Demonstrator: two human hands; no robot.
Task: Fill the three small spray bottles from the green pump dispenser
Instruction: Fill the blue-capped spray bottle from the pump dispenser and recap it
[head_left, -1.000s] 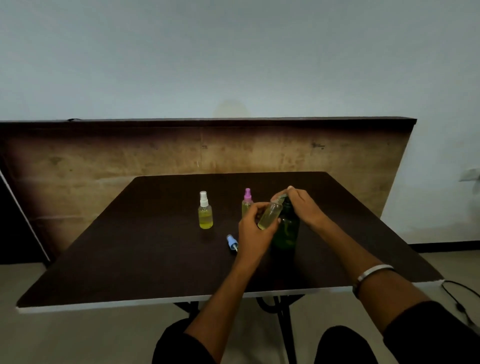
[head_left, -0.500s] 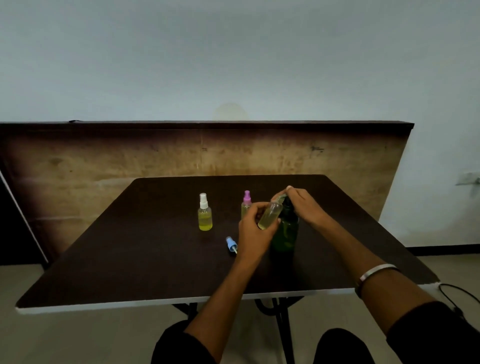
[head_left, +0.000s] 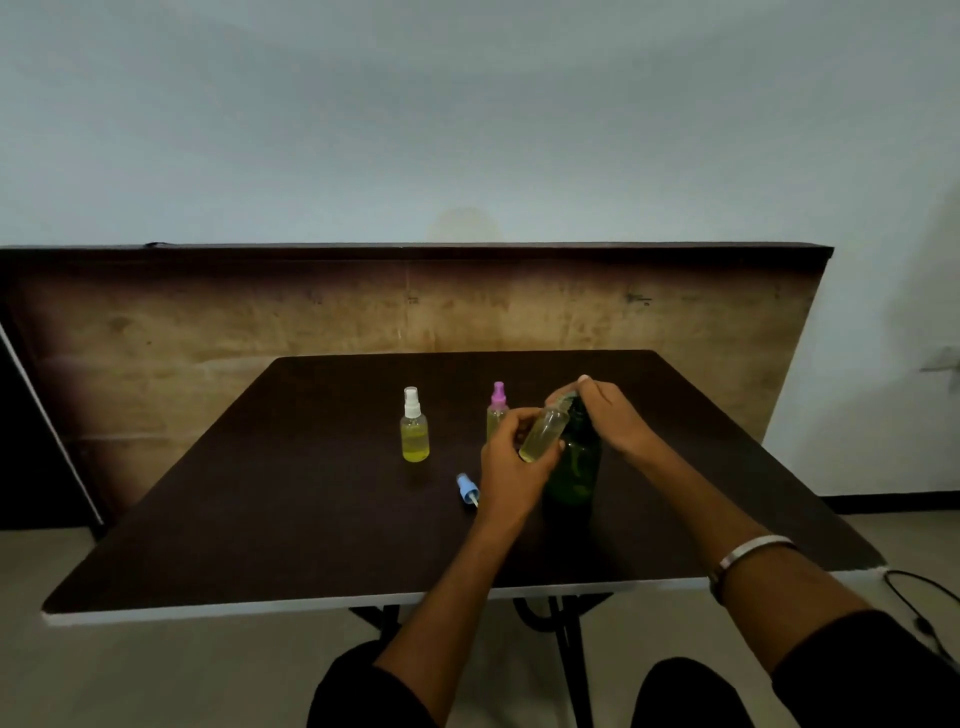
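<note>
Presently, the left hand (head_left: 511, 467) grips an uncapped spray bottle (head_left: 543, 428), fingers and thumb curled round its lower body, and holds it tilted with its open neck raised toward the top of the green dispenser (head_left: 576, 462). That bottle shows a little pale yellow liquid at its lower end; the rest of it looks clear. The dispenser stands upright on the dark desk (head_left: 260, 519), right of centre, just behind and beside the left hand. The right hand (head_left: 605, 415) rests over the dispenser's pump head, fingers curled down upon it; the pump head itself is mostly hidden beneath them, and whether the nozzle touches the bottle's neck cannot be told. A blue spray cap (head_left: 466, 487) lies on its side on the desk just left of the left wrist, apart from any bottle. A white-capped bottle (head_left: 414, 426) stands upright left of centre, holding yellow liquid to well over half its height. A pink-capped bottle (head_left: 497, 410) stands upright between that one and the hands, its lower part hidden behind the left hand's fingers; it also shows yellowish contents. A metal bangle (head_left: 748, 553) sits on the right forearm. A brown board (head_left: 208, 322) stands behind the desk against a pale wall.
</note>
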